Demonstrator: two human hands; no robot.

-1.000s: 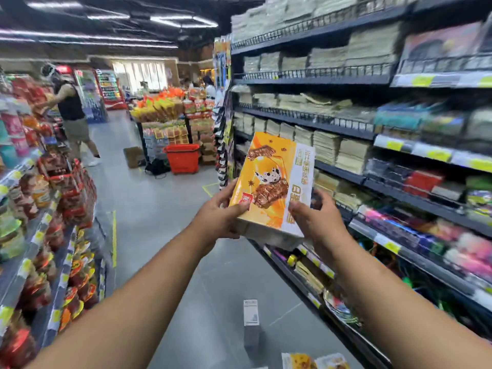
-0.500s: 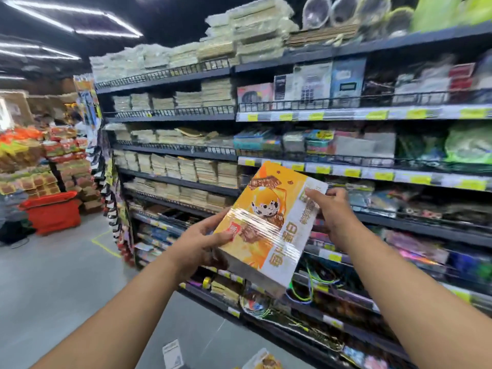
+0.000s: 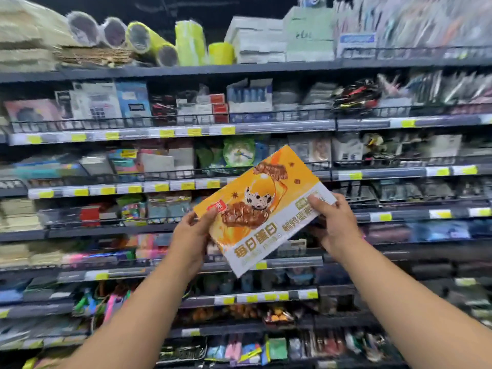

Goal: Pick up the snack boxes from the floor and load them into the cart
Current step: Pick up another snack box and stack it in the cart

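The snack box (image 3: 262, 206) is held in mid-air at the centre of the view, tilted so that its long edge rises toward 1 o'clock, with the printed face turned to the camera. It is gripped at its 9 o'clock corner by the left hand (image 3: 190, 235), thumb laid on the front. At its 3 o'clock end it is pinched by the right hand (image 3: 336, 225), thumb over the white band — neither hand is spread. Neither cart nor floor is in view, so the carry is judged to be under way. Two hands are best used all the way to the cart, and the box levelled and set down flat rather than dropped, since its glossy face may slip.

Behind, the view is filled from 9 to 3 o'clock by dark shelving (image 3: 292, 126), stocked with what seems to be stationery, though much is blurred. Wrapped rolls (image 3: 149, 41) lie at 11 o'clock on the top shelf, and small yellow price tags (image 3: 167, 133) are fixed along the rails.
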